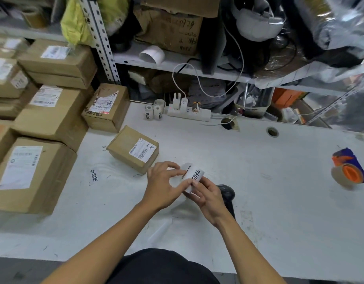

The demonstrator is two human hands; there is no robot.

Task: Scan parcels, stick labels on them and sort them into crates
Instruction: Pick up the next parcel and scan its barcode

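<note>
Label roll held just above the worktop between both hands, its long axis running from near-left to far-right, printed characters facing up. Left hand curled over the roll's left side, fingers pinching at the edge of the top label, apparently to peel it. Right hand cradling the roll from below and the right, thumb pressed on the near end. Small parcel lying just beyond and to the left of the left hand, barcode label up, long axis roughly parallel to the roll; left hand nearer to it, nothing between. Barcode scanner lying on the worktop directly under and behind the right hand, close enough to be knocked on the way down. Stray label stuck to the worktop to the left. Larger boxes stacked at far left, spare label rolls and power strip at the back, tape dispenser well apart at right.
</note>
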